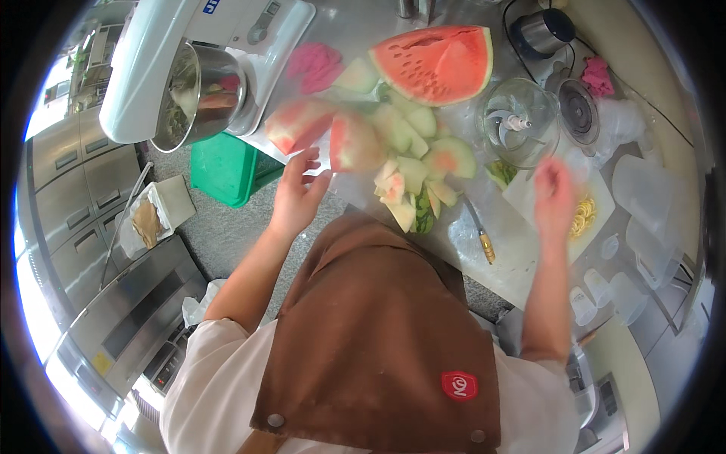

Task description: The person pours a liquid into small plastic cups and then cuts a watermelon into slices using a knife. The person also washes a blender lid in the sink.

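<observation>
— While the left hand [296, 193] reached over the near edge of the steel surface [355, 30], where did the fruit lie?

— In the head view, two peeled watermelon chunks [325, 132] sat just past its fingertips, blurred, beside a heap of pale rind trimmings [412, 170]. The fingers were spread and empty, touching or almost touching the nearer chunk; the blur hid which.

— And the right hand [554, 198]?

— It hung above the white cutting board [529, 198], smeared by motion. I could not tell whether its fingers were curled or loose, though nothing showed in them. A knife [478, 229] lay on the surface between the trimmings and that hand.

— How would the lift go well?

— I judged the chunks wet and slippery, so cupping one from below with all the fingers would serve better than pinching. The watermelon quarter [435, 64] stood behind, and the stand mixer's steel bowl [198, 102] was to the left, near the surface's end; the glass chopper bowl [518, 121] stood to the right.
</observation>
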Motion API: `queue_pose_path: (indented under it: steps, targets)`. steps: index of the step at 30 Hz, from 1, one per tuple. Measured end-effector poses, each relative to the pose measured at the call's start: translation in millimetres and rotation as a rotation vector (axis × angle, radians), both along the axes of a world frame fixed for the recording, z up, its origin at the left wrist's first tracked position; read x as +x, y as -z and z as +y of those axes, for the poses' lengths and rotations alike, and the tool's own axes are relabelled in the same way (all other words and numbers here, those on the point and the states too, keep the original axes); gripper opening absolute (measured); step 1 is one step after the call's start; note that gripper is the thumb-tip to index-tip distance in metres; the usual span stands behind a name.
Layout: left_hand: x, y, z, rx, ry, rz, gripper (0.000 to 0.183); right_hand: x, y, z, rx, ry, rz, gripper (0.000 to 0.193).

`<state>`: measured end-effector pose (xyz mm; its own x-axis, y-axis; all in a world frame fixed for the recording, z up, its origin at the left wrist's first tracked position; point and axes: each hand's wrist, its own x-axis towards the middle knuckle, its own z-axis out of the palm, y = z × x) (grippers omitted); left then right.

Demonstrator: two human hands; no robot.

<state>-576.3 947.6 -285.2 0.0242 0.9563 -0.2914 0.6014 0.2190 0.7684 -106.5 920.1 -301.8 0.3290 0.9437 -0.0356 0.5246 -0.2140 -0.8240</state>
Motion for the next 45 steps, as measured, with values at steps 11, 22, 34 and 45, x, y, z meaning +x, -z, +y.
queue_pose_path:
  steps: [11,22,34,45]
  targets:
    - [36.6,7.8,47.6,-0.516,-0.054,-0.133,0.07,-56.2,98.6,-171.7,-0.487,-0.189,-0.35,0.044]
    - [-26.8,40.0,30.6,-0.596,-0.189,-0.72,0.06,-221.7,43.4,-58.3,-0.353,-0.016,0.797,0.034]
    - [-45.0,53.6,59.1,-1.106,-0.042,-0.75,0.06,-282.3,56.4,2.8,-0.544,0.048,0.563,0.046]
    - [-26.7,-2.6,55.0,-0.8,0.438,-1.386,0.09,-237.6,-76.8,-26.0,-0.013,-0.019,0.564,0.036]
